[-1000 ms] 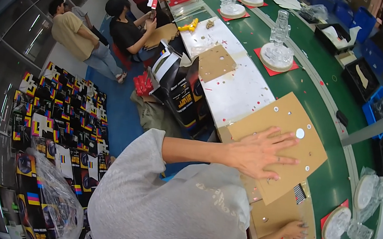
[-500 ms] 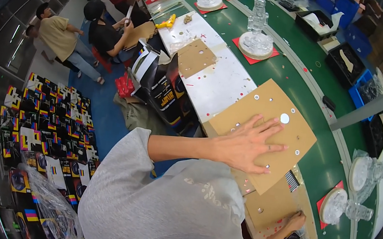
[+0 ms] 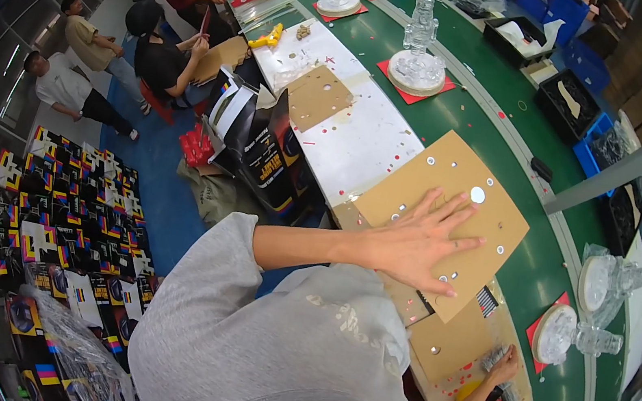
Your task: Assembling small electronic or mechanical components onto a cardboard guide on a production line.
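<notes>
My left hand point(image 3: 421, 245) lies flat with fingers spread on a brown cardboard sheet point(image 3: 464, 171) that has several small punched holes and a larger round one. This sheet overlaps a second brown sheet point(image 3: 445, 337) nearer the right. Over the far end of that lower sheet, my right hand point(image 3: 506, 364) has its fingers curled. A small silvery, see-through bunch point(image 3: 493, 356) shows at its fingertips, too blurred to name. A dark slotted piece point(image 3: 486, 302) peeks out beside the upper sheet's edge.
Another holed cardboard sheet point(image 3: 317, 97) and a yellow tool point(image 3: 267, 35) lie on the white table point(image 3: 360, 157). Clear plastic-wrapped items on round bases point(image 3: 416, 73) stand along the green conveyor point(image 3: 473, 107). A black printed bag point(image 3: 263, 147) stands left of the table; several people are beyond.
My right hand has lifted and shifted slightly, and the silvery bunch now shows at its fingers. My left hand stays on the sheet. A person in white has come into view.
</notes>
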The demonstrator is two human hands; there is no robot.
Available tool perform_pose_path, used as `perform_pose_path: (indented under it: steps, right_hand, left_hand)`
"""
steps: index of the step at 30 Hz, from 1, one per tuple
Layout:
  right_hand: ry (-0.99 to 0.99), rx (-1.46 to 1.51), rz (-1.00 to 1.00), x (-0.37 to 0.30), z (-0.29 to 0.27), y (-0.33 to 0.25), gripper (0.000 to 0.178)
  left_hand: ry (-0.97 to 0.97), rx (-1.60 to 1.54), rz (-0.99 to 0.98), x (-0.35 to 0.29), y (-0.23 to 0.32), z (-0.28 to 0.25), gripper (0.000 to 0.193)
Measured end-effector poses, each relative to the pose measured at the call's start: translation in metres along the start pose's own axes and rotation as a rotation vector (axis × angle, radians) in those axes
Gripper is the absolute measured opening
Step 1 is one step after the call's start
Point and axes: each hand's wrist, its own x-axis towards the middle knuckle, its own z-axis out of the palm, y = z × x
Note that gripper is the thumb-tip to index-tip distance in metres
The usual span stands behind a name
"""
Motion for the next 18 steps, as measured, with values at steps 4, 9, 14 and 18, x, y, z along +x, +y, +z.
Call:
perform_pose_path:
  steps: [4,9,14,18]
  right_hand:
    - [0.053,0.075,-0.036,0.005,-0.005,-0.031,0.026]
    - [0.099,0.203,-0.269,0.023,-0.008,-0.054,0.021]
    - [-0.029,0.266,-0.331,0.052,-0.049,-0.121,0.022]
    - [0.225,0.393,-0.281,0.094,-0.098,-0.149,0.023]
  left_hand:
    - [-0.062,-0.02,-0.02,-0.001,0.0,-0.007,0.097]
    - [-0.171,-0.022,0.017,-0.002,-0.006,-0.016,0.11]
    - [-0.283,-0.046,0.089,0.001,-0.023,-0.018,0.117]
    - [-0.259,-0.155,0.134,-0.001,-0.022,-0.021,0.101]
